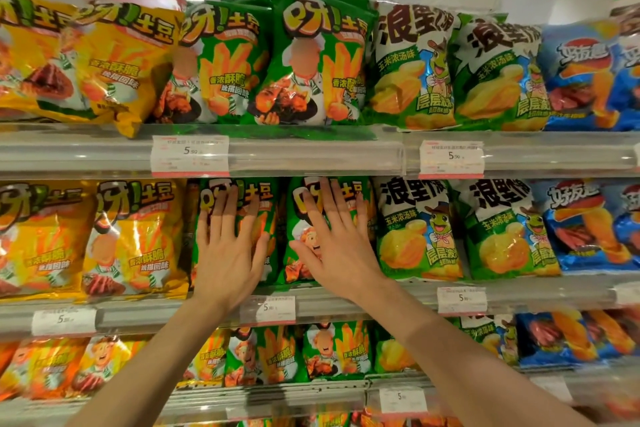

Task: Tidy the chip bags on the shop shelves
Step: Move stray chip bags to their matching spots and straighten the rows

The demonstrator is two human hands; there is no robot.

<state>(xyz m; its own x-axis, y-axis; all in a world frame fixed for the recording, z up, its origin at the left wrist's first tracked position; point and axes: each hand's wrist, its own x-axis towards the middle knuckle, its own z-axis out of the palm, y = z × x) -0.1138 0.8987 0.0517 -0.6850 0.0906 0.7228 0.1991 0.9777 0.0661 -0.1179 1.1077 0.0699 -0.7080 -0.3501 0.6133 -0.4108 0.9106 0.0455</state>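
Left hand (227,250) lying flat, fingers spread, gripping nothing, on left green bag (239,229); right hand (334,246) likewise on right green bag (329,229) | 2 bags standing side by side on middle shelf (346,302), directly under palms | judged light, puffy, crushable, slippery; pinching at top seams is looking safest

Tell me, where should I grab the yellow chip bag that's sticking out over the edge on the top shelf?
Probably by its lower corner. The yellow bag leans crooked, and that corner pokes past the top shelf edge, so it's free to pinch. Come from the front and slightly below, with a gentle grip on the flat sealed edge, not the puffy middle.
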